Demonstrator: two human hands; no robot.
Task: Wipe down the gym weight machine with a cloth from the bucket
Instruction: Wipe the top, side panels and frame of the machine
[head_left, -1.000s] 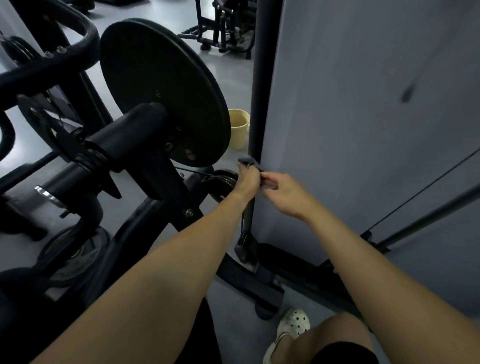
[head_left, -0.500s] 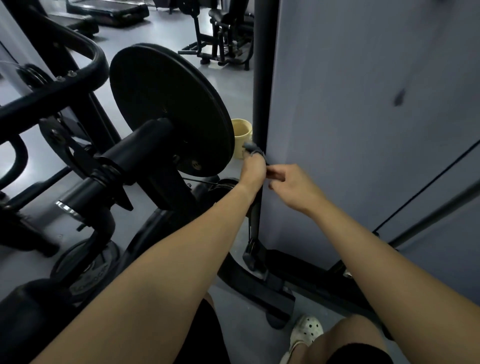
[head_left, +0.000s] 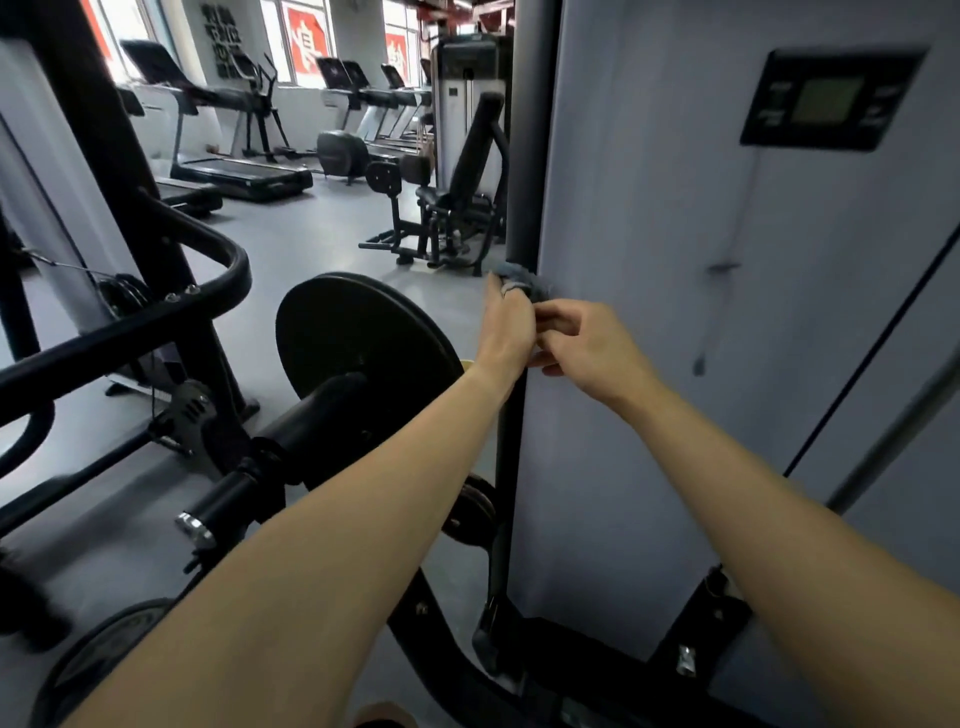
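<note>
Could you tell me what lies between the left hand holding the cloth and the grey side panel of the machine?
In the head view, the black upright post stands between the left hand and the grey panel.

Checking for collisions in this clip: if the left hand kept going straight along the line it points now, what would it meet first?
The left hand points up along the black upright post, the cloth bunched at its fingers. Going on, it would likely just slide higher up that post; nothing else shows in the way, though depth is unclear.

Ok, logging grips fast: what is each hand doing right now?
Left hand: closed on the cloth, pressed against the black post.
Right hand: fingers curled beside the left; whether it grips anything cannot be told.
</note>
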